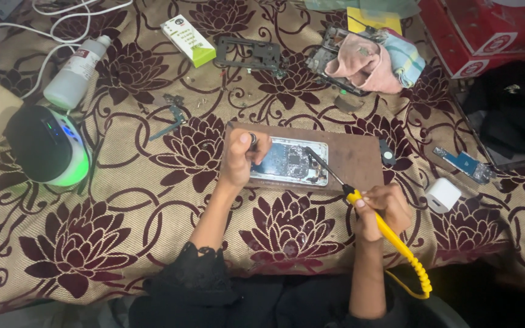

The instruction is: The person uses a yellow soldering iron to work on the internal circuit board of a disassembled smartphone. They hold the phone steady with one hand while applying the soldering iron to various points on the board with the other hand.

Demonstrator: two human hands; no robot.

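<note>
Item: opened phone point(290, 161), back off, board exposed, lying flat on a brown work board point(360, 155) atop the floral-patterned cloth point(123, 200).

Our left hand point(241, 157) rested on the phone's left end, fingers curled and pressing it down; a small round silvery object sat between thumb and forefinger, too small for us to identify.

Our right hand point(379, 209) was clenched around the yellow handle of a soldering iron point(360, 200), its dark shaft slanting up-left so that the tip sat over the phone's right half. Whether the tip touched the board we could not tell. The yellow coiled cord point(417, 273) ran down past our wrist.

Nearby: a white bottle point(75, 71) lying on its side at upper left; a black-and-white rounded device with green glow point(47, 146); a green-and-white box point(188, 40); a dark phone frame point(247, 54); a pink cloth point(366, 64) over another opened device; a white charger cube point(443, 194) just right of the board.

Risks, as we judged them: the left fingers lay close to the hot shaft, so a slip could have burned them; the taut cord might have tugged the tip across neighbouring components; the iron, if laid down, could have scorched the cloth.
</note>
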